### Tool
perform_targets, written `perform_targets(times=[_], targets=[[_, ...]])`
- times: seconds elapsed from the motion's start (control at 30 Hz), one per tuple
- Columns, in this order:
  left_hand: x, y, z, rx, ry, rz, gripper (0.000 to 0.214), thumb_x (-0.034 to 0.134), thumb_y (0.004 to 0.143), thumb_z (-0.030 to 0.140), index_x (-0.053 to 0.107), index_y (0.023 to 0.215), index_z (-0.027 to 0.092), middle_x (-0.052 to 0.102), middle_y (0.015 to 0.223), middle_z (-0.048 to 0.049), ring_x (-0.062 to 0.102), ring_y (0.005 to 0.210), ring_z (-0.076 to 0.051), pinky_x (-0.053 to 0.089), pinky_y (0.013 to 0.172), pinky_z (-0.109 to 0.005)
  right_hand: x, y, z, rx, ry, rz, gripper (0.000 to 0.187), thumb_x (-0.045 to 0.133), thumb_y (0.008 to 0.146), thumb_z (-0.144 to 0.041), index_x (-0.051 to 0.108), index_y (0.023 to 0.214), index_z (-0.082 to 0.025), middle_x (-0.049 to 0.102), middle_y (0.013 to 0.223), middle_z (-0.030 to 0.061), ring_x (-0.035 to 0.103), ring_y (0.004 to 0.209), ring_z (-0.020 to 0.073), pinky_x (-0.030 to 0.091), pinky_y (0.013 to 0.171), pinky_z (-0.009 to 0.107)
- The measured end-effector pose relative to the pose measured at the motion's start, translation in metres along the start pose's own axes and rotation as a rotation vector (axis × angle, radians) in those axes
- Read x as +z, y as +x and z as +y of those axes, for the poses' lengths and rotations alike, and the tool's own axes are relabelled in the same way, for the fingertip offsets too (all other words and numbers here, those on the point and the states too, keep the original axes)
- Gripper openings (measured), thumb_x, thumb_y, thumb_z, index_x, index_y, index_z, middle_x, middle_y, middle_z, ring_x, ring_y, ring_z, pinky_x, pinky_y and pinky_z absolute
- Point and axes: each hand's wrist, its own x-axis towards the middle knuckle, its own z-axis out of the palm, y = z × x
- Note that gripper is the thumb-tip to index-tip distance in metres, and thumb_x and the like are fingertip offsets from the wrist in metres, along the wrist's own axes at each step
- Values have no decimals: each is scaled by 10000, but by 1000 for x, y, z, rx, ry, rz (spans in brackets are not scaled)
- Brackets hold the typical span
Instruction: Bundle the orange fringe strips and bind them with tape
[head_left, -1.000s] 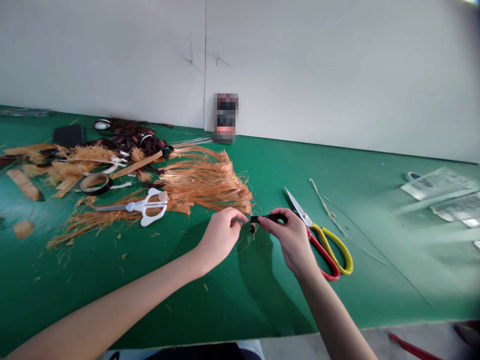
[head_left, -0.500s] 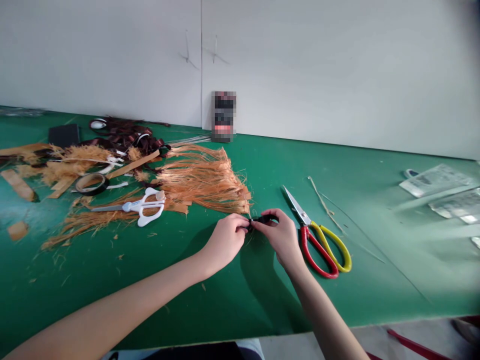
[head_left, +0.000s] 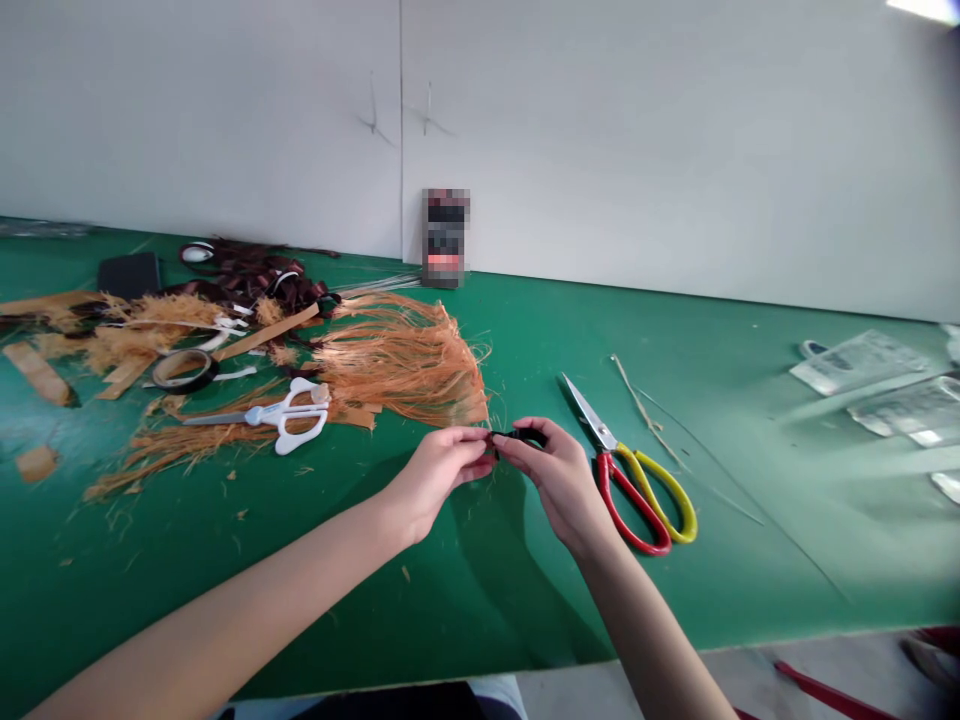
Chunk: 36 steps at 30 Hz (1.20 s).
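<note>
Both hands meet above the green table, just in front of a pile of orange fibre strands. My right hand pinches a small black piece between thumb and fingers. My left hand pinches the left end of the same black piece, fingertips touching those of the right. A few thin fibres hang below the piece. Scissors with red and yellow handles lie on the table just right of my right hand.
White-handled scissors lie left of the fibre pile. A tape roll, brown strips, dark ribbon and fibre scraps crowd the far left. Clear plastic packets sit at the right edge. A thin wire runs across the table.
A second ago my hands were slightly apart, a fibre tuft dangling between them. They have closed together on the black piece and lifted a little.
</note>
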Motion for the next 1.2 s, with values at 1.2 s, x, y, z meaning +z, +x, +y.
perform_targets(times=[1.2], targets=[[-8,-9,6,115,86,34,202,755,691,183,687,868,113,685,859,-56,619,850,-145,433,846,-289,7,-23,-19,-432,-783,453,453,700,715,-399,532,1075,-181,535,1135,141,485,566,119,434,617,349]])
